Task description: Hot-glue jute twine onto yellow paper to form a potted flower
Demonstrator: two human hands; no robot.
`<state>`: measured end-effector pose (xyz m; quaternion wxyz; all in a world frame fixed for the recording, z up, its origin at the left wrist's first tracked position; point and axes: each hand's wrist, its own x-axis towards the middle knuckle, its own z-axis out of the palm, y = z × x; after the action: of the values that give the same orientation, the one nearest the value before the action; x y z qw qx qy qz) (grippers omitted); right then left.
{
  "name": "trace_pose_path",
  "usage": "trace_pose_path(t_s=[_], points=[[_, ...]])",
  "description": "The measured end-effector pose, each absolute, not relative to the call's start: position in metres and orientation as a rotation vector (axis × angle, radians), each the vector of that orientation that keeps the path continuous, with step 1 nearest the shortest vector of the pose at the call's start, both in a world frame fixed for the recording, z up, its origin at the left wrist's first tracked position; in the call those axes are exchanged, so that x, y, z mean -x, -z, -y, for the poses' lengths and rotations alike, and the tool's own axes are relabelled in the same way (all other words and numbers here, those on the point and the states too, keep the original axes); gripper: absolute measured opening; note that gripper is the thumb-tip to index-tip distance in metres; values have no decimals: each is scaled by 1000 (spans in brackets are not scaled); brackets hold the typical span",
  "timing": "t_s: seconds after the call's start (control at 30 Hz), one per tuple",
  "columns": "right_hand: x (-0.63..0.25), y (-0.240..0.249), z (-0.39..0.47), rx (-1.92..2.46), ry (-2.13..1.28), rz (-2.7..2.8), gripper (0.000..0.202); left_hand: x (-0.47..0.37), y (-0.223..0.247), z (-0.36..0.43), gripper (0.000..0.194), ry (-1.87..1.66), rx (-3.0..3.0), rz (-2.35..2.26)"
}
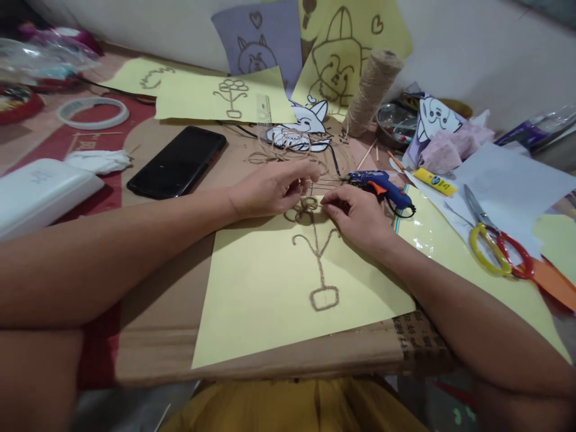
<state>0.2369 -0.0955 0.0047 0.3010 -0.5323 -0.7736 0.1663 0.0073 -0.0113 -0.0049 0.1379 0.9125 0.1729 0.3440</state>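
A yellow sheet (261, 300) lies on the cardboard at the table's front, bearing a twine flower (320, 258) with a stem, two curled leaves and a pot outline. My left hand (279, 187) is over the sheet's top edge beside the petals, fingers curled and pressed together; what they hold, if anything, is too small to name. Just right of the petals, my right hand (357, 216) rests on the sheet with thumb and index finger pinched; nothing clear shows between them. Behind the right hand lies a blue glue gun (389, 191).
A twine spool (372, 93) stands at the back near loose twine. Left of my left hand lies a black phone (177, 162), with a tape roll (93, 113) beyond. Scissors (495, 240), a yellow glue stick (435, 181) and papers lie at the right. Twine drawings lean against the wall.
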Motion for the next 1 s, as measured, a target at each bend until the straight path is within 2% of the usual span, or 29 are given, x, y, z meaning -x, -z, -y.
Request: trace_pose_path(t_s=[0.13,0.3,0.47,0.6,0.8,1.0], points=[[-240,-3,94,1362,-397,2065,14,-8,4,10,23,-840,-2692,-468],[-245,-5,91,1469,-266,2109,11,-10,4,8,27,-781,-2711,-494],[-240,-9,95,1637,-177,2258,21,-10,3,14,16,-776,-2746,-671],[-234,-17,105,1710,-50,2360,27,-4,2,18,25,-708,-2816,-829],[-230,-27,134,1765,118,2523,29,2,7,14,28,-683,-2835,-623],[-244,-34,155,1617,52,2458,24,2,5,15,15,-686,-2709,-452]])
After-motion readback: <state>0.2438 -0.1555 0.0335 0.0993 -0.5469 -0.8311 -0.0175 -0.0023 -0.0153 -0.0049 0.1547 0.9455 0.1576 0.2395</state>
